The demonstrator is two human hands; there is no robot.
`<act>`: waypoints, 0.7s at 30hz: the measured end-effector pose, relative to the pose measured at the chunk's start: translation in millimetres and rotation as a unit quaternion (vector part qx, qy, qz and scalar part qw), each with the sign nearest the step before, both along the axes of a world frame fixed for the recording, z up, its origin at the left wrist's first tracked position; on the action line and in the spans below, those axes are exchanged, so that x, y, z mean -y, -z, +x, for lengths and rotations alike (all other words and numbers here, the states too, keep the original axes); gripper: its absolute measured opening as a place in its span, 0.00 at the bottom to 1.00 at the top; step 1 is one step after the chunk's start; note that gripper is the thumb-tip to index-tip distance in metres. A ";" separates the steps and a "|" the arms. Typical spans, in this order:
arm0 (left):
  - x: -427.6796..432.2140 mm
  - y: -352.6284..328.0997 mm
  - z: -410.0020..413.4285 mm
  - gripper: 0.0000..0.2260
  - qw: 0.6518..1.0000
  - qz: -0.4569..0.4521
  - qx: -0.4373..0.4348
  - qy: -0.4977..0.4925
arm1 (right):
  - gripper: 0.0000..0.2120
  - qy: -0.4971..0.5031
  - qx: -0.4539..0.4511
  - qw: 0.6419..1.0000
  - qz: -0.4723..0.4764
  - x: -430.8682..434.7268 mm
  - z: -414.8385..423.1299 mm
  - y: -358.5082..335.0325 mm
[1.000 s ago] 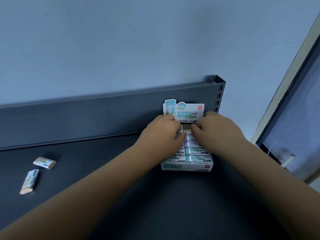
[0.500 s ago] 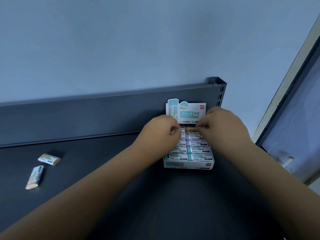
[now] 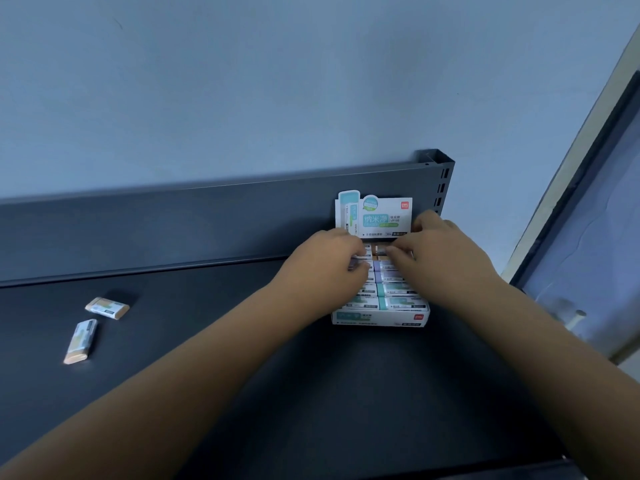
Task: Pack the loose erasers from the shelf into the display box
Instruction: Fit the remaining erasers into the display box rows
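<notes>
Two erasers are being seated in the back row of the display box (image 3: 379,317), at twelve o'clock of its filled rows. The left eraser (image 3: 356,263) is being gripped in the curled fingers of the left hand (image 3: 322,268). The right eraser (image 3: 380,250) is being pinched at the fingertips of the right hand (image 3: 440,251). Both hands are being kept low and close together, apparently so each piece can be steered into the narrow gap under the header card (image 3: 377,216). The box is being backed, it appears, against the back panel (image 3: 173,230) at twelve o'clock, likely so that pushing does not slide it. At three o'clock the shelf (image 3: 346,393) is ending just beside the box, so little room is being offered there. Bare shelf is showing at six and nine o'clock. Well apart at nine o'clock, a loose eraser (image 3: 107,308) and a second loose eraser (image 3: 80,341) are lying unpacked, and nothing is standing between them and the box.
</notes>
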State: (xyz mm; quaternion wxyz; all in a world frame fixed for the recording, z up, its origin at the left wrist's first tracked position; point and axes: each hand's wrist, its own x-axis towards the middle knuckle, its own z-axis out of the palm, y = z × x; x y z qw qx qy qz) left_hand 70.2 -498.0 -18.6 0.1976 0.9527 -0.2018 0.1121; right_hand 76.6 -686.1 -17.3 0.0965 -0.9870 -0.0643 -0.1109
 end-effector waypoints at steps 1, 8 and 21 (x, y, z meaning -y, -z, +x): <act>-0.1 0.5 0.5 0.09 1.000 0.008 0.001 0.000 | 0.20 -0.001 -0.003 1.000 -0.017 -0.9 -1.0 -0.9; -1.7 1.1 2.0 0.10 0.999 0.042 0.020 0.000 | 0.29 0.021 -0.026 0.994 -0.101 -10.6 -7.8 -4.4; -0.1 -3.3 3.3 0.15 0.998 0.067 0.010 0.001 | 0.28 0.008 -0.107 0.994 -0.027 -17.9 -13.9 1.7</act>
